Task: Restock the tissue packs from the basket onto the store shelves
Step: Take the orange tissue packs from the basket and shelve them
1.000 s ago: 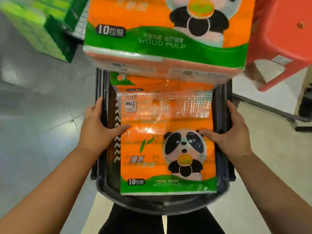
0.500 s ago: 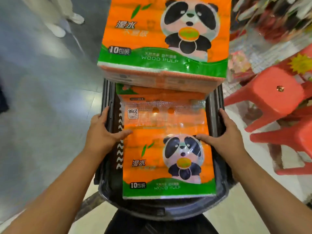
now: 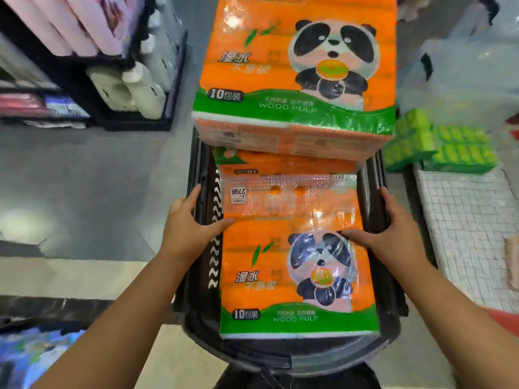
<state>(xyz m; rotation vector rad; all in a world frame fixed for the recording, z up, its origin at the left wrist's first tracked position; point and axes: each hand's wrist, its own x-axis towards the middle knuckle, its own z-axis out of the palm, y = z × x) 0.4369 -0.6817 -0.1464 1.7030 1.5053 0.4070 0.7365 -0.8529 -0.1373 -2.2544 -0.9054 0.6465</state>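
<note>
A black basket (image 3: pixel 201 169) is held in front of me, filled with orange and green panda tissue packs. The nearest pack (image 3: pixel 269 279) lies flat on top, with a price sticker on its clear handle flap. A second pack (image 3: pixel 283 71) sits higher at the far end, and a third pack (image 3: pixel 280 162) shows beneath it. My left hand (image 3: pixel 188 234) grips the basket's left rim, its thumb lying on the nearest pack. My right hand (image 3: pixel 393 238) grips the right rim, thumb on the panda print.
A dark shelf (image 3: pixel 92 66) with pink packs and white bottles stands at the upper left. Green tissue packs (image 3: pixel 449 148) lie at the right above a white gridded surface (image 3: pixel 471 228). A translucent plastic bag (image 3: pixel 466 77) sits at the upper right. Grey floor lies to the left.
The basket has been carried along: red stools at the right gave way to green packs and a white surface, and a shelf came in at the left. Both hands keep their hold.
</note>
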